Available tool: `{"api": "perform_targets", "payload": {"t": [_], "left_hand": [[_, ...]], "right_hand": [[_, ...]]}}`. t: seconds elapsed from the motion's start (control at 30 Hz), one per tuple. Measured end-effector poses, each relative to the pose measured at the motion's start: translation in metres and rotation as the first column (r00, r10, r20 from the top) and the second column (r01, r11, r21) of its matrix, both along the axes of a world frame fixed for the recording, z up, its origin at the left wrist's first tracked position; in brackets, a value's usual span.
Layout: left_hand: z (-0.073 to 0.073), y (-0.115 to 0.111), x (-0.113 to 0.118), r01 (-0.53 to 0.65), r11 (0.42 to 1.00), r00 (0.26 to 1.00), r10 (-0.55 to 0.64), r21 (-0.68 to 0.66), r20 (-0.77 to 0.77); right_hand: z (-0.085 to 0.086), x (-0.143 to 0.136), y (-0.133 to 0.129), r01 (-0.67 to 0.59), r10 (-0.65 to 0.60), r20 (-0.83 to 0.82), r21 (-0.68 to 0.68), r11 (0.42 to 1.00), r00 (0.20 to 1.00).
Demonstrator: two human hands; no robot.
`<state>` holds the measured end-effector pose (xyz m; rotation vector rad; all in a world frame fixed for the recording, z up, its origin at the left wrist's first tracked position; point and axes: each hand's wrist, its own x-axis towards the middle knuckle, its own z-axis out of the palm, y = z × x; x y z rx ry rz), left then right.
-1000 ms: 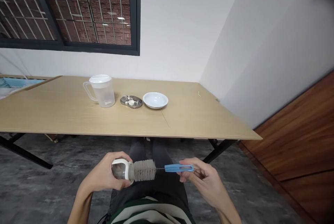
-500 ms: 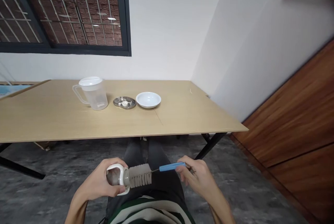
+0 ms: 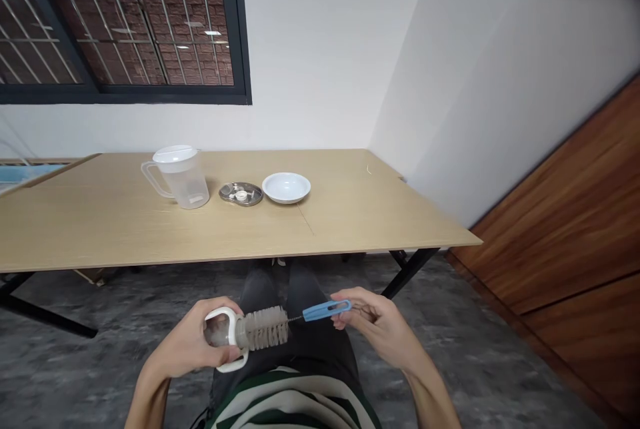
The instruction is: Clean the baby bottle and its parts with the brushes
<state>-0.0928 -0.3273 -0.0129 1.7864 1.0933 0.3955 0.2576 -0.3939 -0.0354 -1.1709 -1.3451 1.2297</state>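
A small clear bottle with a white two-handled ring (image 3: pixel 232 329) lies sideways in my left hand (image 3: pixel 193 342), its mouth facing right. The bristles of a bottle brush (image 3: pixel 269 329) are partly inside the mouth, with much of the bristle part outside. My right hand (image 3: pixel 375 326) pinches the end of the brush's blue looped handle (image 3: pixel 320 310). Both hands are above my lap, in front of the table.
On the wooden table (image 3: pixel 360 216) stand a clear lidded pitcher (image 3: pixel 186 179), a metal tray (image 3: pixel 227 190) with small white parts, and a white bowl (image 3: pixel 287 188). Black table legs (image 3: pixel 411 272) are below. Wooden panels (image 3: pixel 565 236) are at right.
The blue handle has turned, so its loop now shows, and it tilts up more to the right. My right hand's fingers have shifted on the handle end. The view has moved slightly.
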Motion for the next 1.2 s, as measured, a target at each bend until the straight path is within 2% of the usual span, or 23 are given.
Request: {"api": "perform_targets", "payload": {"t": [0.13,0.33,0.4,0.5,0.6,0.83,0.93,1.07,1.2], "left_hand": [[-0.002,-0.001,0.003,0.026,1.000,1.000,-0.026,-0.015,0.014],[-0.001,-0.003,0.016,0.009,0.999,0.995,-0.005,0.040,-0.101],[-0.001,-0.003,0.018,0.009,0.999,0.994,-0.004,0.042,-0.107],[-0.002,-0.003,0.017,0.001,0.999,0.995,0.004,0.047,-0.099],[-0.004,-0.002,0.011,0.006,0.999,0.996,-0.002,0.043,-0.092],[-0.008,-0.001,0.006,0.030,0.999,0.999,-0.030,-0.013,-0.042],[-0.005,-0.002,0.011,0.049,0.999,0.998,-0.050,-0.013,-0.025],[-0.002,-0.003,0.015,0.040,0.999,0.999,-0.039,0.032,-0.032],[0.000,-0.003,0.013,0.029,0.999,0.999,-0.029,0.024,-0.023]], "right_hand": [[0.006,-0.004,-0.001,-0.030,0.030,-0.028,0.011,1.000,0.999],[0.015,-0.007,-0.003,0.088,-0.108,0.251,0.088,0.992,0.962],[0.016,-0.006,-0.003,0.113,-0.143,0.289,0.119,0.987,0.946],[0.016,-0.002,-0.002,0.127,-0.147,0.224,0.101,0.987,0.963],[0.015,0.000,-0.002,0.085,-0.093,0.107,0.071,0.994,0.990],[0.017,0.001,-0.005,0.006,-0.005,-0.018,0.041,0.999,1.000],[0.019,0.000,-0.007,0.042,-0.046,0.096,0.047,0.998,0.994],[0.020,-0.003,-0.007,0.141,-0.189,0.319,0.168,0.976,0.929],[0.025,-0.003,-0.009,0.140,-0.197,0.293,0.202,0.969,0.936]]}}
